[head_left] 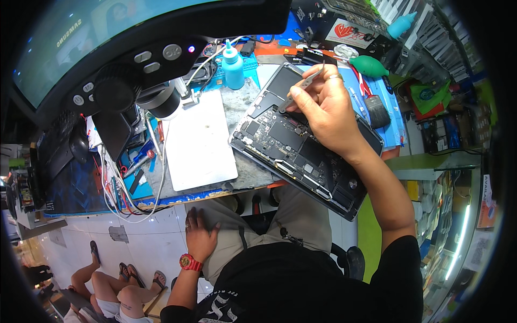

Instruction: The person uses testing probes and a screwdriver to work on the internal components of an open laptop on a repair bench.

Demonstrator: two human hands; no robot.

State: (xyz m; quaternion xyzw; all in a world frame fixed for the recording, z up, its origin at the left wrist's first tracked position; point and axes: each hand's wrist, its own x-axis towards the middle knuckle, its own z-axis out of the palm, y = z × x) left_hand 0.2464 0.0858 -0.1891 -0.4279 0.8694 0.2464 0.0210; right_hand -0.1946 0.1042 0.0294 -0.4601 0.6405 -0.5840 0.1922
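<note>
An opened laptop point(312, 151) lies at an angle over the bench's front edge, its dark circuit board and inner parts bare. Above its far side is my right hand point(328, 116), with thumb and fingers pinched round metal tweezers point(311, 81). The tweezers' lower end reaches down to the board's upper part; whether it touches cannot be made out. My left hand point(201, 239) rests on my left thigh, fingers stretched out, holding nothing. Left of the laptop a flat pale panel point(199, 145) lies on the bench.
A monitor with buttons point(171, 52) overhangs the bench at upper left. Behind the laptop stands a blue squeeze bottle point(232, 67). A green air blower point(369, 66) and a brush point(376, 110) lie at right. Cables and screwdrivers point(141, 161) crowd the left side. Another person's legs point(116, 288) show at lower left.
</note>
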